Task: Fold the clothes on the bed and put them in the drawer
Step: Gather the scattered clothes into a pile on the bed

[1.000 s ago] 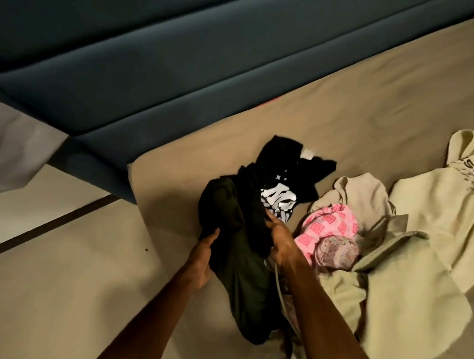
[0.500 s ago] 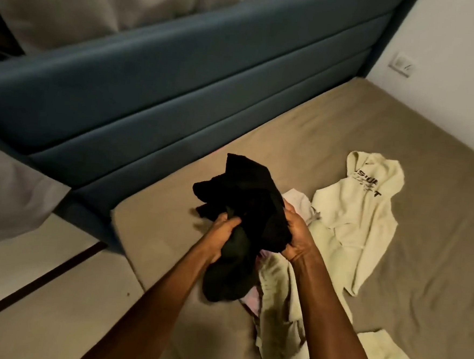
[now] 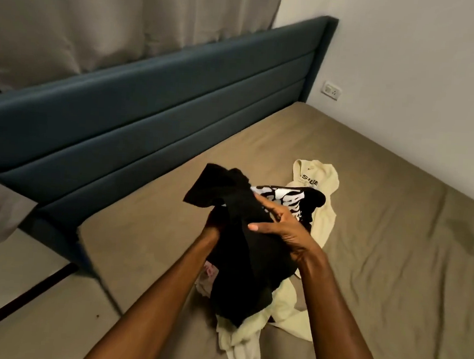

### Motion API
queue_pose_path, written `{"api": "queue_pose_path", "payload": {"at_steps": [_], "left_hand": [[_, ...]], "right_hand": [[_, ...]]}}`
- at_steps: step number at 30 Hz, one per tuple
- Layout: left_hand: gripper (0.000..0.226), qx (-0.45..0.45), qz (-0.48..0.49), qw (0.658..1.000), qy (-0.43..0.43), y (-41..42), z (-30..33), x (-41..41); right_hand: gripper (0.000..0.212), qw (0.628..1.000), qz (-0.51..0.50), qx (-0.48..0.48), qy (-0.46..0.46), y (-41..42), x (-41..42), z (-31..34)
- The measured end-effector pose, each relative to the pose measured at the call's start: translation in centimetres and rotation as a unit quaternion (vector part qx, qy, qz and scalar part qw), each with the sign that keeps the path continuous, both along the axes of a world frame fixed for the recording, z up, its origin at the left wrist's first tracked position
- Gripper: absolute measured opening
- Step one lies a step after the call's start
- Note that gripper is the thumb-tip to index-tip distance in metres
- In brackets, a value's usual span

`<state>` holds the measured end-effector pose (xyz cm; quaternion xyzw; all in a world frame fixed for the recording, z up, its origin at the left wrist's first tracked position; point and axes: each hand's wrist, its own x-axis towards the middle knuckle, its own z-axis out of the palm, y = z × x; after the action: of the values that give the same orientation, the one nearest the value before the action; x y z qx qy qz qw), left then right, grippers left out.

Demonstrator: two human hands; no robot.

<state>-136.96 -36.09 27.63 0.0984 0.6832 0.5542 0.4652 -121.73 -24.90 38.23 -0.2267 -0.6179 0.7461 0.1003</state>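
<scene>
Fingers (image 3: 273, 210) round black shirt (image 3: 241, 258)

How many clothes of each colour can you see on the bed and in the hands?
Black: 1, the black printed garment bunched in the left hand and right hand; it could be more than one piece.
Pale yellow: 1, the pale yellow hoodie on the bed.
Pink: 1, a pink scrap peeking out underneath.
Total: 3 that I can tell apart.
</scene>
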Motion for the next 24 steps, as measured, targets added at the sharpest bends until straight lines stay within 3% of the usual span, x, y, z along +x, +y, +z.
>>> {"api": "queue_pose_path", "payload": {"at_steps": [4,7,12,16,21,24], "left_hand": [[0.023,-0.207,0.062,0.968,0.129,-1.1,-8.1,-2.5],[0.023,-0.284,0.042,0.943,0.170,-3.7,-12.1,-4.8],[0.004,-0.244,0.012,0.945,0.217,-1.6,-14.2,-6.9],[0.019,-0.152,-0.070,0.957,0.237,3.8,-17.2,-5.9],[0.044,-0.084,-0.191,0.922,0.326,11.3,-20.2,-3.3],[0.056,-0.052,-0.247,0.889,0.382,15.1,-22.7,-2.4]], "right_hand": [[0.074,0.979,-0.008,0.090,-0.184,-1.0,2.2,-11.2],[0.030,0.964,-0.093,0.084,-0.233,-1.3,4.5,-18.1],[0.033,0.909,-0.332,0.058,-0.246,1.5,4.8,-23.4],[0.025,0.881,-0.369,0.139,-0.261,6.1,3.9,-28.7],[0.013,0.785,-0.417,0.244,-0.387,13.3,2.4,-35.0],[0.045,0.750,-0.357,0.261,-0.491,17.9,2.4,-40.3]]}}
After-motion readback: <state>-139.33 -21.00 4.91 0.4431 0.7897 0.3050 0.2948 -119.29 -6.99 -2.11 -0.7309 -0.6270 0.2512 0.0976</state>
